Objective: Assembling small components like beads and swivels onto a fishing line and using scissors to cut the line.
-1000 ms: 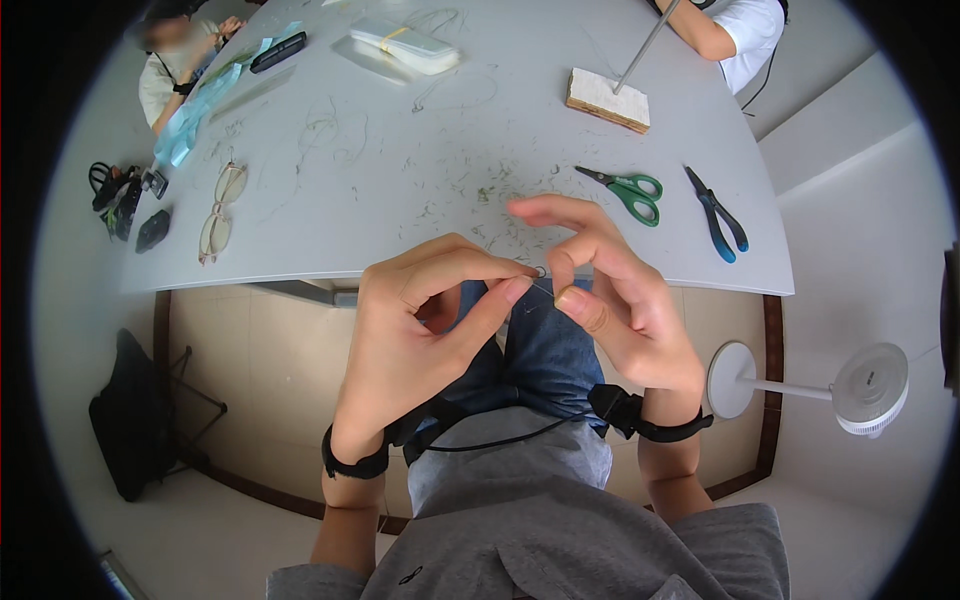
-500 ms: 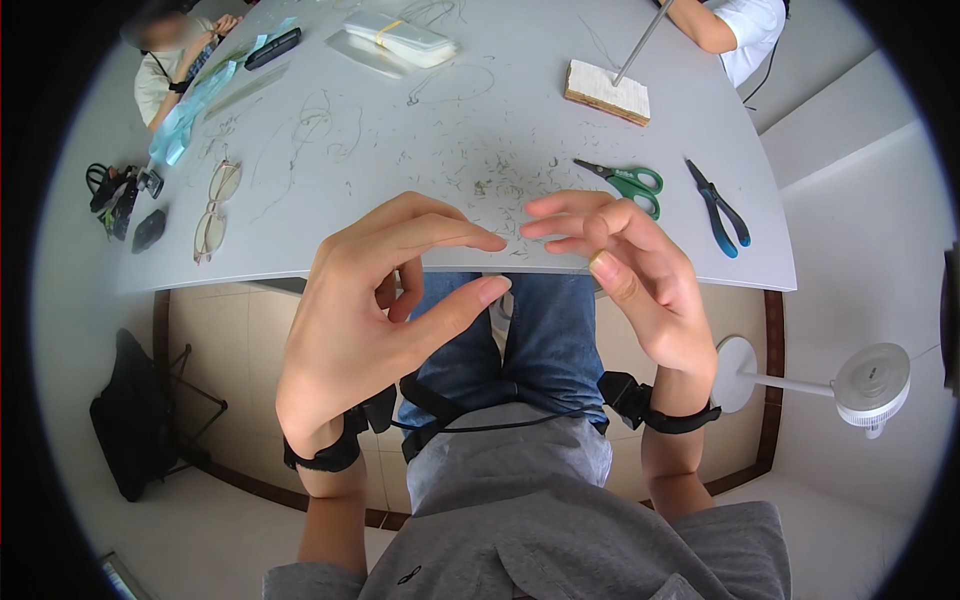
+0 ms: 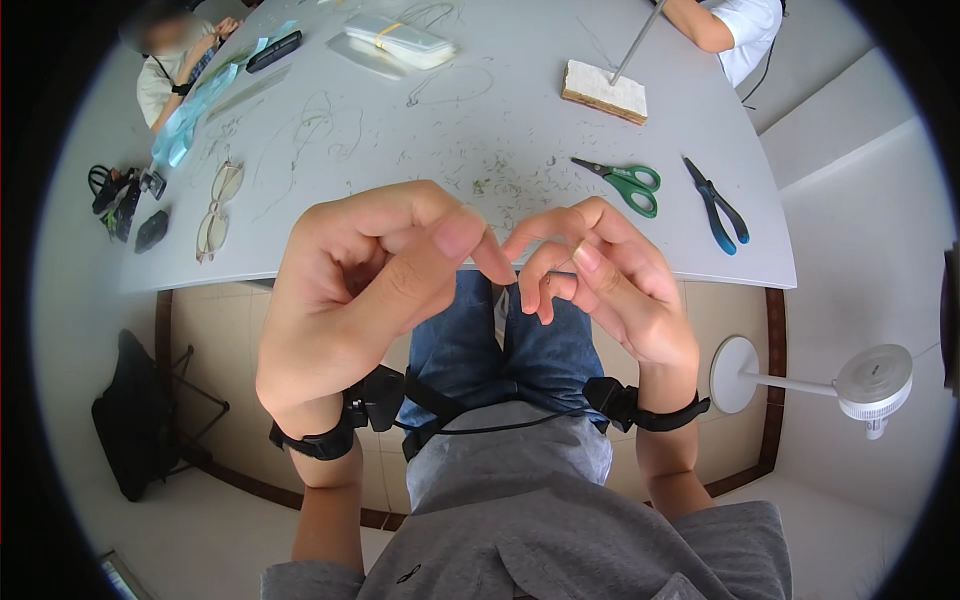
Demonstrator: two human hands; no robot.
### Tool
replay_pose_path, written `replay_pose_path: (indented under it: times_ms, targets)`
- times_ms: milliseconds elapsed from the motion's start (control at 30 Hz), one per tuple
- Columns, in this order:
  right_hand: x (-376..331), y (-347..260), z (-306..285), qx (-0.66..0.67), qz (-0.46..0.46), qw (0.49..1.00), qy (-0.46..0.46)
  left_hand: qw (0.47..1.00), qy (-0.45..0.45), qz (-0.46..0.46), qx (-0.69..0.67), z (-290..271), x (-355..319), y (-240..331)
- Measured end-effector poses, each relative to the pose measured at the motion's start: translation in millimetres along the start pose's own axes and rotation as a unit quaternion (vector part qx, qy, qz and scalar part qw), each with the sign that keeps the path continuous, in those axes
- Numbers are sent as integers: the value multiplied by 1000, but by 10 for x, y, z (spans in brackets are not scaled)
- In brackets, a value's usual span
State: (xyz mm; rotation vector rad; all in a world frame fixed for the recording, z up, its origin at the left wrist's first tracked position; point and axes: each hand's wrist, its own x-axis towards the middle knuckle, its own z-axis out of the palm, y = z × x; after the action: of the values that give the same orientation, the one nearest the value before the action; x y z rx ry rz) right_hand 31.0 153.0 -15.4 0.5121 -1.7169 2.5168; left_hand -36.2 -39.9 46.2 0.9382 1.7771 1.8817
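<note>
My left hand (image 3: 365,285) is raised just off the table's front edge, its thumb pressed against the bent index finger. Whatever is pinched there is too small to make out. Facing it, my right hand (image 3: 610,285) has curled fingers, with the thumb close against them. A faint thin line shows by its fingertips; I cannot tell if it is a thread. The fingertips of both hands nearly meet over my lap. Beyond them, short greenish clippings (image 3: 490,185) are scattered on the grey table (image 3: 400,165). Green-handled scissors (image 3: 630,187) and blue-handled pliers (image 3: 716,208) lie beyond my right hand.
A block with a metal rod (image 3: 605,92) stands at the back right. Glasses (image 3: 217,210), loose thread loops (image 3: 320,120) and a banded stack of clear bags (image 3: 400,42) lie left and far. A white fan (image 3: 870,380) stands at right. Two people sit across the table.
Both hands have closed from spread fingers: the left thumb now presses on its index finger, and the right fingers have curled in. The hands have shifted slightly left.
</note>
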Motion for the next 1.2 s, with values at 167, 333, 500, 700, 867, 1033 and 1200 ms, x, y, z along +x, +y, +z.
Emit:
replay_pose_path:
  times_ms: [167, 333, 500, 700, 867, 1033, 1200]
  targets:
    - [27, 51, -13, 79, 34, 996, -32, 1000, 29, -5, 5, 7, 57, 126]
    - [20, 77, 46, 117, 35, 993, 3, 999, 42, -3, -21, 94, 138, 153]
    - [22, 150, 141, -10, -6, 999, 34, 1000, 22, 8, -15, 37, 125, 192]
    - [11, 147, 175, -145, -3, 984, 105, 999, 35, 13, -9, 40, 131, 216]
    - [-44, 154, 201, -157, -18, 976, 148, 997, 67, 23, -21, 62, 116, 209]
    - [-80, 202, 164, -169, -43, 974, 147, 998, 46, 19, -26, 56, 123, 207]
    - [-101, 224, 183, -128, -57, 980, 139, 997, 66, 33, -22, 25, 132, 180]
